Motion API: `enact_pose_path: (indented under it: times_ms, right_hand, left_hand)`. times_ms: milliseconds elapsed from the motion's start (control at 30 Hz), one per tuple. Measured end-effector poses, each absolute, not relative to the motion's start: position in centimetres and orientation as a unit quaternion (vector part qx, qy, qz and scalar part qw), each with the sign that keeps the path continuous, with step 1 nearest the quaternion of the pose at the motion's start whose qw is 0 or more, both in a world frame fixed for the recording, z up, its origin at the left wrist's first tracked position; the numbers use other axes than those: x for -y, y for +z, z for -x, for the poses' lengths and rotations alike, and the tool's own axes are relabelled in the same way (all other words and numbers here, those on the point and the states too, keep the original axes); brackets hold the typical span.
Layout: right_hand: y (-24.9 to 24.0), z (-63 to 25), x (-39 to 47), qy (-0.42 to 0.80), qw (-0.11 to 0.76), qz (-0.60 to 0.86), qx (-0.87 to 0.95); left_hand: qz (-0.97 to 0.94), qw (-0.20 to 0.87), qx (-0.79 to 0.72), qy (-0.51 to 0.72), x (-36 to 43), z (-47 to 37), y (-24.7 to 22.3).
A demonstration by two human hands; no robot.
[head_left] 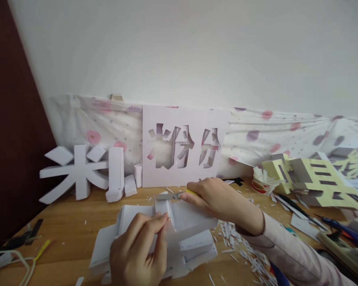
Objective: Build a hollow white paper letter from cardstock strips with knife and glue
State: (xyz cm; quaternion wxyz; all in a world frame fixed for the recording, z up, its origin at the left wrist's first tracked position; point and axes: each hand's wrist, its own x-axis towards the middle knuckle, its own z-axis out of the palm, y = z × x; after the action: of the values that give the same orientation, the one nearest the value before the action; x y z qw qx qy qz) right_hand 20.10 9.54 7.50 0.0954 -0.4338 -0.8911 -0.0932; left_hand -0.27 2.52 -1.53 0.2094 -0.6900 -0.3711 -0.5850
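In my right hand is a utility knife with a yellow handle, its flat metal blade pointing left. The blade lies across the upper edge of a white three-dimensional board piece, built of folded or glued strips. My left hand is closed, thumb and fingertips pinched together at the near edge of that piece, just below the blade. The fingers hide part of what they grip. More white flaps of the piece show below and to the right, over the wooden table.
White raised character shapes stand at the left, beside a leaning board with cut-out characters. To the right are a paper bowl of scraps, yellow-faced shapes and tools. Paper slivers litter the table; a cable lies left.
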Motion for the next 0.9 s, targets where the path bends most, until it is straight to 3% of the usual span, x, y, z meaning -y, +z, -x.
enact_pose_path:
  times_ms: [900]
  right_hand:
    - [7.2, -20.4, -10.5, -0.127, 0.097, 0.417, 0.895]
  left_hand:
    - [0.693, 0.206, 0.369, -0.584, -2.5, 0.4, -1.2]
